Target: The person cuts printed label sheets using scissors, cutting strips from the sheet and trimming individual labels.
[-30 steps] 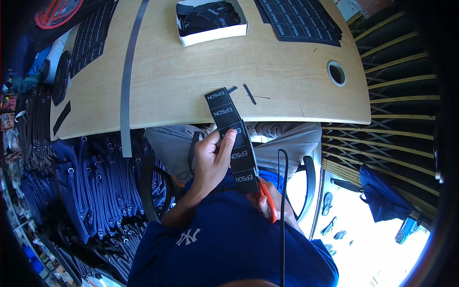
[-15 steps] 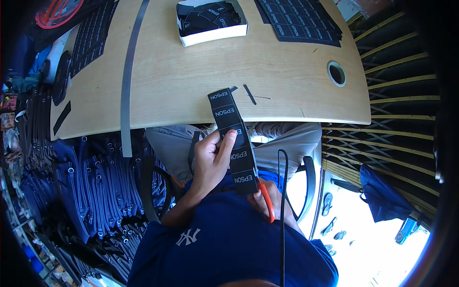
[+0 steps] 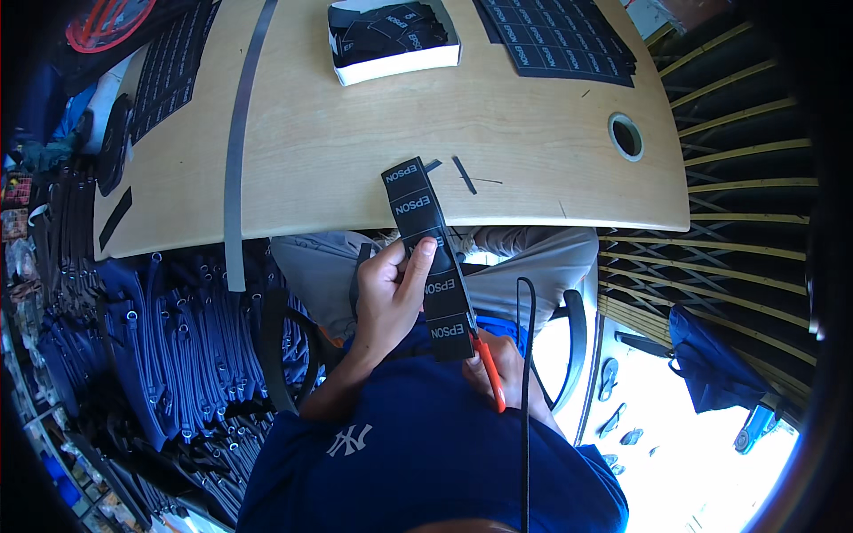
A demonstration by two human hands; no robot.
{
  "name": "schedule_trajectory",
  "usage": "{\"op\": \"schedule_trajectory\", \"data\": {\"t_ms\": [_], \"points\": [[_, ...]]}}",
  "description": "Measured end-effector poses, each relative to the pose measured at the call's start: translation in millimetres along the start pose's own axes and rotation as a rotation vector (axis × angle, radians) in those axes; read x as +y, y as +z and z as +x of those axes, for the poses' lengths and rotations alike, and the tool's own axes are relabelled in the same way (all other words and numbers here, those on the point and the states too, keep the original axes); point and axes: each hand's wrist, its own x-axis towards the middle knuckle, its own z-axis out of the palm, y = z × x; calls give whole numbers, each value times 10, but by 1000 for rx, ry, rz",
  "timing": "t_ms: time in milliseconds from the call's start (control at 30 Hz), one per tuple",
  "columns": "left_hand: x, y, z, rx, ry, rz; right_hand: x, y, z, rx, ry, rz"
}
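My left hand (image 3: 391, 293) pinches a black strip of printed labels (image 3: 414, 206) at its middle, thumb on top. The strip slants from over the table's near edge down toward my chest. In my right hand (image 3: 502, 364) are scissors (image 3: 489, 373) with orange handles. Their blades run along the right edge of the strip, near its lower end, and are mostly hidden by it. On the table just beyond the strip's upper end lie thin dark offcuts (image 3: 464, 175).
A white box (image 3: 400, 64) of cut black labels stands at the table's far side. Black label sheets lie at the far right (image 3: 560, 40) and far left (image 3: 169, 75). A grey band (image 3: 235, 160) crosses the table (image 3: 311, 160). Many blue straps (image 3: 178, 346) hang at left.
The strip has shifted slightly up and to the left, and tilted a little, together with my left hand. The scissors have moved slightly left with it.
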Motion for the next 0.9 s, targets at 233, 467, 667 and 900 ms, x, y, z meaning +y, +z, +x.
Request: {"op": "schedule_trajectory", "data": {"t_ms": [233,467,667,900], "points": [[19,-7,10,-7,-51,-21,-23,-6,10,-6,7,86],[26,-24,103,-55,22,-155,28,-44,-17,-18,-13,19],[49,8,124,6,3,-261,39,-77,-27,-51,-102,-59],[66,43,113,54,58,-165,34,-36,-3,-34,-203,-7]]}}
